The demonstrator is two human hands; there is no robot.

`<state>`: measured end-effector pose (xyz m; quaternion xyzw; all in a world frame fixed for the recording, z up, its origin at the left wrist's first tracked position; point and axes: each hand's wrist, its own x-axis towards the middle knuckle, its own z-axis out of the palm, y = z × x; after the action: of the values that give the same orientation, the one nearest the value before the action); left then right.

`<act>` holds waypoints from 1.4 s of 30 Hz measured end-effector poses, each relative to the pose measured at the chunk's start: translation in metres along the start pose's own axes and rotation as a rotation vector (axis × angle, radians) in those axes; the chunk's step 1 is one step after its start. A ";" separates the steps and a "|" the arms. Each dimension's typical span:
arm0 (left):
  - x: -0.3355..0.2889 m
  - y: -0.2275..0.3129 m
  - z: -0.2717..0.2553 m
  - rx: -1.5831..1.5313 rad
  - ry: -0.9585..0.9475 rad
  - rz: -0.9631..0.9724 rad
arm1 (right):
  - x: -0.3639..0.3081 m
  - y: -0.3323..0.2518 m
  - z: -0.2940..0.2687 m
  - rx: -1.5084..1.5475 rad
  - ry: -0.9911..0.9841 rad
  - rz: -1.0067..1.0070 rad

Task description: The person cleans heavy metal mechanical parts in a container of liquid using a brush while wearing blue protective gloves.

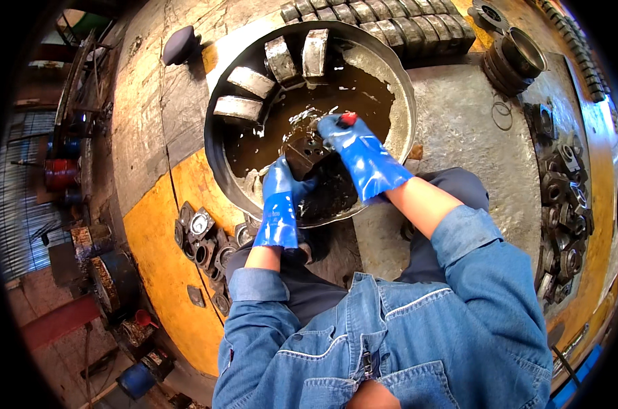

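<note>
A round metal basin (402, 102) with murky brown liquid stands in front of me. My left hand (282, 187), in a blue rubber glove, grips the near left side of a dark metal block (307, 154) with holes in its face, low in the basin. My right hand (350, 144), gloved alike, is closed above the block's right side. A small red end (348, 118) of something sticks out of its fist; the rest is hidden. Several wet metal blocks (251, 82) lean along the basin's far left wall.
Stacked metal blocks (418, 33) line the far side. Dark metal rings (513, 61) stand at the far right, near a thin wire ring (502, 116). Small metal parts lie left (203, 235) and right (565, 198). A dark rounded object (180, 46) sits far left.
</note>
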<state>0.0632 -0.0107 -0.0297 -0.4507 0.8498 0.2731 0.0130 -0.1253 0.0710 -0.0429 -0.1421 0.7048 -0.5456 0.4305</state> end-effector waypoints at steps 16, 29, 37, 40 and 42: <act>0.001 -0.070 0.027 -0.755 -0.136 -0.235 | -0.055 -0.042 -0.059 -0.043 -0.206 -0.027; 0.007 -0.060 0.029 -0.422 -0.058 -0.044 | 0.091 0.060 -0.017 0.591 -0.530 0.205; -0.015 -0.007 -0.009 -0.344 -0.076 -0.043 | 0.051 0.015 -0.015 -0.469 -0.205 -0.255; -0.027 -0.010 -0.019 -0.261 -0.092 -0.160 | 0.025 0.015 -0.004 -0.587 -0.159 -0.246; -0.014 0.001 -0.019 -0.333 -0.144 -0.122 | 0.058 0.032 -0.014 -0.401 -0.026 -0.290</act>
<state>0.0743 -0.0086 -0.0094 -0.4766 0.7608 0.4402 0.0153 -0.1616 0.0525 -0.0970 -0.3316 0.7656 -0.4489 0.3200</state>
